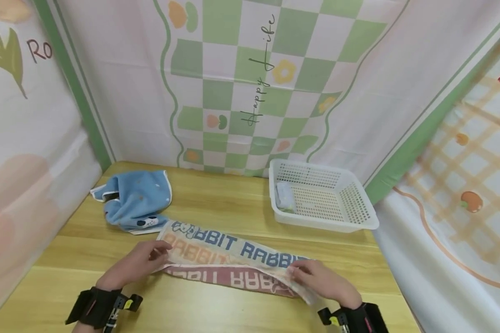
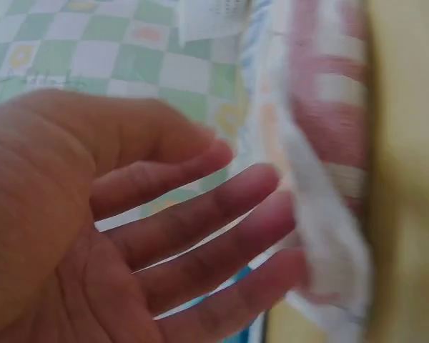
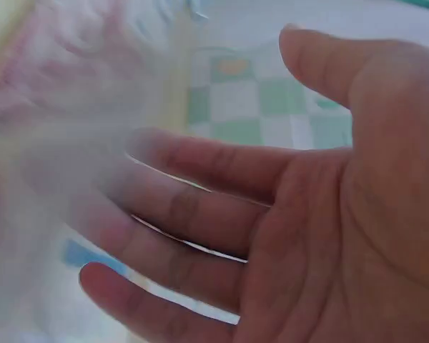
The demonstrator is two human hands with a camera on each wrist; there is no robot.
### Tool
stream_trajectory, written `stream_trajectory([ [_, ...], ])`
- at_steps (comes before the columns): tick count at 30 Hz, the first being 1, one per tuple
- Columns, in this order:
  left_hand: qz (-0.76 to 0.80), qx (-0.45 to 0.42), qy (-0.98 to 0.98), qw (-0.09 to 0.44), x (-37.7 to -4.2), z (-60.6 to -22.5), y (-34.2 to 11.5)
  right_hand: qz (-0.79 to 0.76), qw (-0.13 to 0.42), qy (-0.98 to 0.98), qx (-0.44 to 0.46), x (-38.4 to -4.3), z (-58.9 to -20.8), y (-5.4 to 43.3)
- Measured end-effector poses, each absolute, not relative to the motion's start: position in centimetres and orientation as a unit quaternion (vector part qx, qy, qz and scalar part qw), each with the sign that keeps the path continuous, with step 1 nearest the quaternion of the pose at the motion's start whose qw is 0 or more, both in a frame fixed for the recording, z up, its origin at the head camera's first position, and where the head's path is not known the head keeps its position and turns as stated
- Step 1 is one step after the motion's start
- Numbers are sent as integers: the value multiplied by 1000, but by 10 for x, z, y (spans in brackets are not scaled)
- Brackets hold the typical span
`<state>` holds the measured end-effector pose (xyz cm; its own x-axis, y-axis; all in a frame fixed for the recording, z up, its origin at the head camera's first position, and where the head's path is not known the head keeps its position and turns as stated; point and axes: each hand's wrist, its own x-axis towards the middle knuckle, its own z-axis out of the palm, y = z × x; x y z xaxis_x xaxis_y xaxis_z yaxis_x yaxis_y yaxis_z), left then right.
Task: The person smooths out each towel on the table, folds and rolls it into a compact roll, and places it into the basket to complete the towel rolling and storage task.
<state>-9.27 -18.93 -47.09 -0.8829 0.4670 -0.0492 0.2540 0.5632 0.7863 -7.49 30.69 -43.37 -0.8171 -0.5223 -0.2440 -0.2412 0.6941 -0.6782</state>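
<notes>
A towel (image 1: 216,252) printed with rabbit lettering lies folded lengthwise on the wooden table, its pink underside (image 1: 229,280) showing along the near edge. At its left end is my left hand (image 1: 139,262). In the left wrist view that hand's fingers (image 2: 222,200) are loosely bent, the tips against the towel's pale edge (image 2: 329,243), and nothing is pinched. My right hand (image 1: 322,280) is at the towel's right end. In the right wrist view its thumb stands apart and its nearly straight fingers (image 3: 200,207) reach to the blurred cloth.
A crumpled blue cloth (image 1: 139,199) with a white border lies at the back left, by the towel's corner. At the back right stands a white perforated basket (image 1: 325,224) with a small folded pale cloth (image 1: 285,196) inside. Printed curtains (image 1: 141,92) enclose the table (image 1: 216,185).
</notes>
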Motion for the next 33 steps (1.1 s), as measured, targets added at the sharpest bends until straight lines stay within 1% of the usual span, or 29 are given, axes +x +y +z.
stream_trajectory([
  [2,428,191,876,116,-97,-462,-187,-309,171,916,-190,-85,-431,315],
  [5,410,194,888,77,-108,-452,-179,-274,111,946,-134,-100,-440,322],
  [7,380,207,900,56,-119,-451,-172,-246,92,959,-106,-109,-451,323],
  [9,326,219,919,33,-132,-453,-165,-239,92,962,-97,-114,-463,323],
  [14,268,241,932,45,-154,-469,-155,-265,110,949,-129,-118,-479,319],
  [15,264,244,932,46,-156,-471,-155,-271,105,947,-137,-118,-479,318],
  [17,263,242,933,47,-157,-475,-154,-271,75,948,-147,-117,-476,319],
  [20,257,227,938,45,-156,-475,-155,-275,16,951,-140,-115,-468,322],
  [22,270,214,937,52,-153,-473,-156,-283,-6,951,-127,-114,-463,326],
  [25,291,215,930,66,-151,-470,-157,-290,-12,949,-120,-113,-459,331],
  [33,361,274,888,83,-149,-475,-156,-258,-14,956,-142,-117,-469,335],
])
